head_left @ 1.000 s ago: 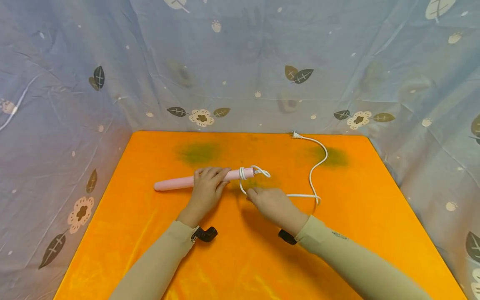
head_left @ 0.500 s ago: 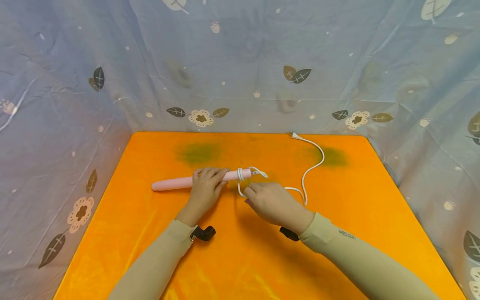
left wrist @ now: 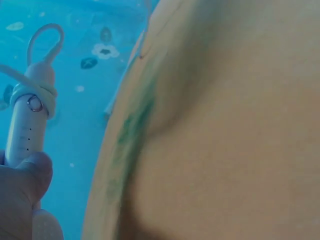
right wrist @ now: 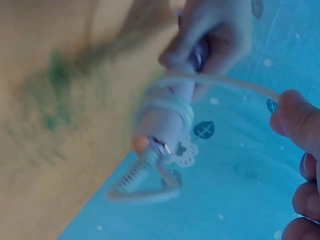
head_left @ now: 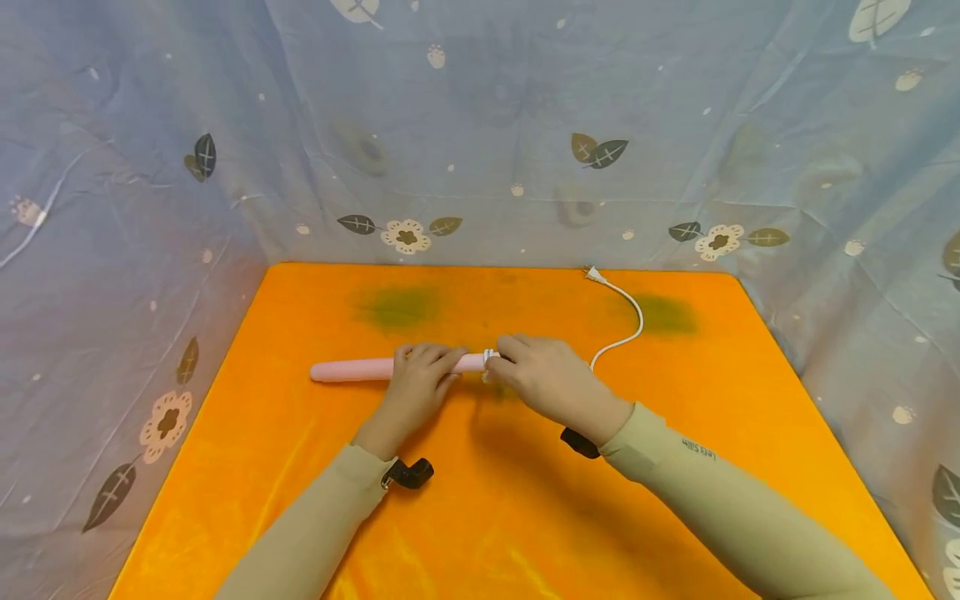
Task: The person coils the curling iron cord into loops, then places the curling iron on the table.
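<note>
A pink hair-styling wand lies crosswise in the head view. My left hand grips it around the middle; its thumb shows low in the left wrist view. White power cord is wound in several turns round the wand's handle, near a round button. A small loop of cord stands out from the handle's end. My right hand pinches the cord near its thumb, stretching it away from the handle. In the head view this hand hides the wand's right end.
The loose cord runs back to a white two-pin plug at the far edge of the orange-covered table. Grey-blue patterned curtains stand behind and along both sides. A black wrist mount sits on the left sleeve.
My right hand rises from in front of the wand to its right end, carrying the cord. The loose cord trailing to the plug is shorter. My left hand keeps its grip.
</note>
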Demonstrator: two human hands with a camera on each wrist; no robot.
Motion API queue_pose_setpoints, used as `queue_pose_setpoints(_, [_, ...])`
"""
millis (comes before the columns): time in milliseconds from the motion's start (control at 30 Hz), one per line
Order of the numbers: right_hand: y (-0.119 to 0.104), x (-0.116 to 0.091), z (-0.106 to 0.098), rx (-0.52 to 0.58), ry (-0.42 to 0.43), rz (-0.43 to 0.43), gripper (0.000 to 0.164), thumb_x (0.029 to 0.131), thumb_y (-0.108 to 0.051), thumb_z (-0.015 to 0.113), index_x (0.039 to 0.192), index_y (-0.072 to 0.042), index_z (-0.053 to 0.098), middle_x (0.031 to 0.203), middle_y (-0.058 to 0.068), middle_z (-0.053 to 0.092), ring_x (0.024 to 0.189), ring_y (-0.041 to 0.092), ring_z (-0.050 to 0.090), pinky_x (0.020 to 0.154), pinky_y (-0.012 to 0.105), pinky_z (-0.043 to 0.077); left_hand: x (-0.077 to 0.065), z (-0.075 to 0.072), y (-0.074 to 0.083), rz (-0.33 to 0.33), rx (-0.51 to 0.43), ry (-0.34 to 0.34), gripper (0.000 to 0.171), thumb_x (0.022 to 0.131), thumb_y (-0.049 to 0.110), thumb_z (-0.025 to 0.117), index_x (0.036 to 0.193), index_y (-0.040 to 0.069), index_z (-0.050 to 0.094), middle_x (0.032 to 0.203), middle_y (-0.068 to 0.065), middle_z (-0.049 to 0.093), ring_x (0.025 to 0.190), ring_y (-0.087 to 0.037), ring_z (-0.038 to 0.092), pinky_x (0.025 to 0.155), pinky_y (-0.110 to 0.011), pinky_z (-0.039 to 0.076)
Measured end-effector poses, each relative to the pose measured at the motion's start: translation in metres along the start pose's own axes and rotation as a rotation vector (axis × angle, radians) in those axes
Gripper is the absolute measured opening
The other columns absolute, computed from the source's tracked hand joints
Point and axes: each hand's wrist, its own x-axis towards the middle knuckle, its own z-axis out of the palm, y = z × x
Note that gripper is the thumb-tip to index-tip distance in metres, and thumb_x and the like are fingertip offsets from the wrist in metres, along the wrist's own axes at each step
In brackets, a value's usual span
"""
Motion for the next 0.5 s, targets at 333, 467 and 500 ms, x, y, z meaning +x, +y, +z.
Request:
queue_pose_setpoints(333, [0.026,0.015,0.001,0.104,-0.043,0.147,0.015,0.084,-0.03,0.075,0.08,-0.016,0.07,0.07,-0.003,0.04,0.051,0.008,0.036,0.046,0.021,0.035,-0.012,-0.002,0.01,0.094,-0.031,-0.016,0.033,0.089,0.018,0.071,0.122,0.014,0.068,0.11,-0.004,0.064,0.103,-0.026,0.056,0.088,-0.048,0.034])
queue_pose_setpoints(467, [0.039,0.012,0.012,0.193,-0.11,0.268,0.016,0.084,-0.035,0.073,0.083,-0.019,0.073,0.07,-0.007,0.045,0.054,0.005,0.042,0.049,0.021,0.038,-0.017,0.0,0.009,0.122,-0.045,-0.005,0.035,0.088,0.019,0.072,0.123,0.015,0.068,0.11,-0.004,0.065,0.105,-0.025,0.056,0.089,-0.047,0.034])
queue_pose_setpoints(500, [0.042,0.011,0.015,0.207,-0.127,0.292,0.018,0.084,-0.036,0.073,0.084,-0.019,0.074,0.071,-0.008,0.046,0.055,0.004,0.044,0.05,0.021,0.039,-0.019,0.001,0.008,0.13,-0.045,-0.003,0.036,0.088,0.019,0.073,0.123,0.016,0.068,0.11,-0.003,0.065,0.105,-0.024,0.056,0.09,-0.047,0.034])
